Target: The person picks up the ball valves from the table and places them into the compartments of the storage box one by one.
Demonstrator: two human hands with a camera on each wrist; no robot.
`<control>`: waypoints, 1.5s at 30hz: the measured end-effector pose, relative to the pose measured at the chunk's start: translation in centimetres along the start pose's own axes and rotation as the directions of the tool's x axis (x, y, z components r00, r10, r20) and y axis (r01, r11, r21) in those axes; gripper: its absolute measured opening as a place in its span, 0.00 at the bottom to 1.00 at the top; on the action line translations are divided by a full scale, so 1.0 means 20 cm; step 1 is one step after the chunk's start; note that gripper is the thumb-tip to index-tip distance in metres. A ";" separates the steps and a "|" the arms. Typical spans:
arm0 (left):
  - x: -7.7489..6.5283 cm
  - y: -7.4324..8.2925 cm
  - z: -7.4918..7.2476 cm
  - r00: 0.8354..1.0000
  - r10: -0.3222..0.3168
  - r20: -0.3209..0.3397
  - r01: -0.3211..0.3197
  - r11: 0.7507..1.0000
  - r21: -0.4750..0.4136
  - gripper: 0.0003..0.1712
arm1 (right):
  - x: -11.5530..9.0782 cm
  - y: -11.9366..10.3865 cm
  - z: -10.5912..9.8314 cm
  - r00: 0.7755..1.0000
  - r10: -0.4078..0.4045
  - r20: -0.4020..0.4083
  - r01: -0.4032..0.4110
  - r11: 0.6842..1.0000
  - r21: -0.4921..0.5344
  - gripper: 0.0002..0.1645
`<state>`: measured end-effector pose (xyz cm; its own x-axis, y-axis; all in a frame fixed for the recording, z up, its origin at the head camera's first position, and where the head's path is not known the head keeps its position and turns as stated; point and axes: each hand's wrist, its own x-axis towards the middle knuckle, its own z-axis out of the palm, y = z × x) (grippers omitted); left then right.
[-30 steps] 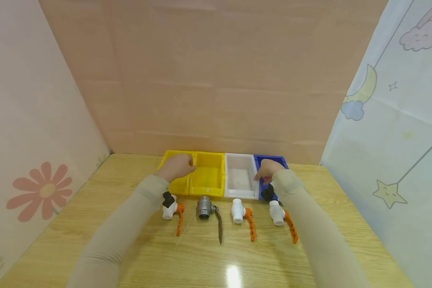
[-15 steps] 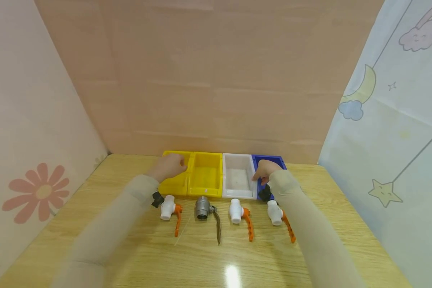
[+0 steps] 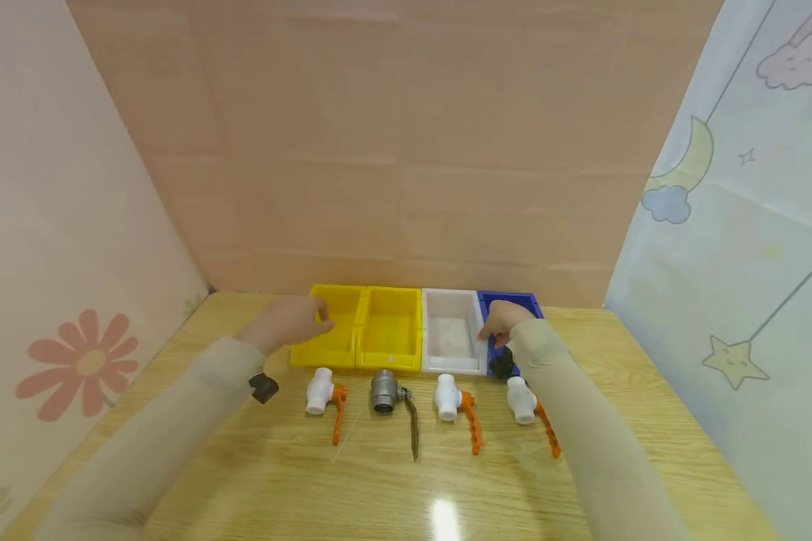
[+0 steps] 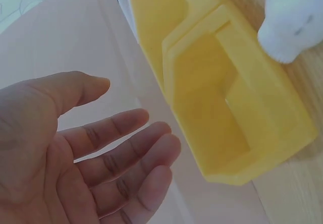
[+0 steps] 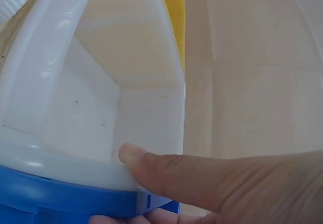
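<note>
While the right hand [image 3: 505,319] grips the adjoining walls of the white bin [image 3: 453,366] and the blue bin [image 3: 528,302], the left hand [image 3: 286,323] hangs by the outer side of the left yellow bin [image 3: 338,359]. Right thumb lies over the white rim, tip inside; fingertips of the same hand show on the blue side, so the two walls are pinched between. Left fingers loosely bent, slightly spread, thumb well apart from them; nothing held, and a gap shows between fingertips and yellow plastic in the left wrist view.

Bins stand side by side on the wood-grain counter [image 3: 379,496], from the person's left: left yellow bin, second yellow bin [image 3: 389,360], white, blue.

Nearer the person, a row of four valves: white ball valve [image 3: 319,391] with orange lever, metal ball valve [image 3: 383,391] with brownish lever, then two more white ones, the third valve [image 3: 448,398] and the fourth valve [image 3: 522,400], both orange-levered. The fourth's lever runs partly behind the right sleeve [image 3: 582,421]. Dark block [image 3: 264,388] at the left wrist.
</note>
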<state>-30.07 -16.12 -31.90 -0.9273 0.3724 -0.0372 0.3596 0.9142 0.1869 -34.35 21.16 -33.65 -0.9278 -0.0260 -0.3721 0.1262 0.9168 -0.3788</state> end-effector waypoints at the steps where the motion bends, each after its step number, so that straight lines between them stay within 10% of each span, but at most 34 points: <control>1: -0.01 0.00 0.00 1.000 -0.004 0.025 0.004 1.000 -0.010 0.19 | 0.00 0.00 0.00 1.000 -0.001 -0.001 0.001 1.000 0.001 0.12; 17: -0.11 0.02 0.14 0.979 0.021 0.205 -0.015 0.999 -0.032 0.12 | 0.04 0.00 0.00 1.000 -0.014 0.023 0.014 1.000 -0.010 0.12; 45: -0.17 0.06 0.32 0.968 0.020 0.249 -0.014 1.000 -0.025 0.13 | 0.00 -0.01 0.01 1.000 -0.017 0.001 0.017 1.000 -0.003 0.11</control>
<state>-25.90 -15.25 -37.92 -0.8647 0.4190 -0.2770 0.3702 0.9044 0.2123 -34.34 20.96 -33.78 -0.9296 -0.0423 -0.3660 0.1090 0.9174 -0.3828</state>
